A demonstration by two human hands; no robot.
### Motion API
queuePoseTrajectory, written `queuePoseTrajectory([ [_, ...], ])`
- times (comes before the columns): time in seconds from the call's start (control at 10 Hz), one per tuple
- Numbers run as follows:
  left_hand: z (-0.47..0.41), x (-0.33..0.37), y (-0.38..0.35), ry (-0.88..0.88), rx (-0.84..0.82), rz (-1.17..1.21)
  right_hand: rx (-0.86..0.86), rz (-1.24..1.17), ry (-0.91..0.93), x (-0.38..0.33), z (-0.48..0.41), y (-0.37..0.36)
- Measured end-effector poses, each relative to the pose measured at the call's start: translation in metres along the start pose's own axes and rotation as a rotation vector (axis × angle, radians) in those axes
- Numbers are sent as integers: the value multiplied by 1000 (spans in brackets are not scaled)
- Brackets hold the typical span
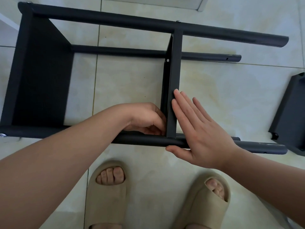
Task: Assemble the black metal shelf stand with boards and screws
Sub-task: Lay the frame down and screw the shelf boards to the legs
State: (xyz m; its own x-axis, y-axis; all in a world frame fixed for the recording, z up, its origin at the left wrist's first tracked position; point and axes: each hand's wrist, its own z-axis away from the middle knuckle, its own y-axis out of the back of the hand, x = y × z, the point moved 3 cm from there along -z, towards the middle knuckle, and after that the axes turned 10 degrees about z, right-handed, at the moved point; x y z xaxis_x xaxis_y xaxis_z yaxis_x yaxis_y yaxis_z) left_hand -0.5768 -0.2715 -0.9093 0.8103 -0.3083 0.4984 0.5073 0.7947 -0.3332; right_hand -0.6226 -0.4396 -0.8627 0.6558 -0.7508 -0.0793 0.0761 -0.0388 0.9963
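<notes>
Now the right hand (198, 129) presses flat on the board (173, 76) that runs away from the person, while the left hand (145, 119) is nearer its corner, fingers curled, perhaps on a screw.

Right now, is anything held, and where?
Right hand presses flat on the middle board. Left hand curls at its near corner; grip hidden.
</notes>
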Motion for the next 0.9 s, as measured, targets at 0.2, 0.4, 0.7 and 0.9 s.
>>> queuePoseTrajectory([
  [0.2, 0, -4, -2, 35, -36, 159, -3, -18, 3, 0, 0, -1],
  [0.4, 4, -3, -2, 122, -98, 189, -1, -14, -1, 0, 0, -1],
  [0.7, 5, -6, 2, 174, -88, 142, 6, 2, 3, -1, -1, 0],
  [0.9, 5, -5, 4, 167, -123, 53, 7, 6, 4, -1, -1, 1],
])
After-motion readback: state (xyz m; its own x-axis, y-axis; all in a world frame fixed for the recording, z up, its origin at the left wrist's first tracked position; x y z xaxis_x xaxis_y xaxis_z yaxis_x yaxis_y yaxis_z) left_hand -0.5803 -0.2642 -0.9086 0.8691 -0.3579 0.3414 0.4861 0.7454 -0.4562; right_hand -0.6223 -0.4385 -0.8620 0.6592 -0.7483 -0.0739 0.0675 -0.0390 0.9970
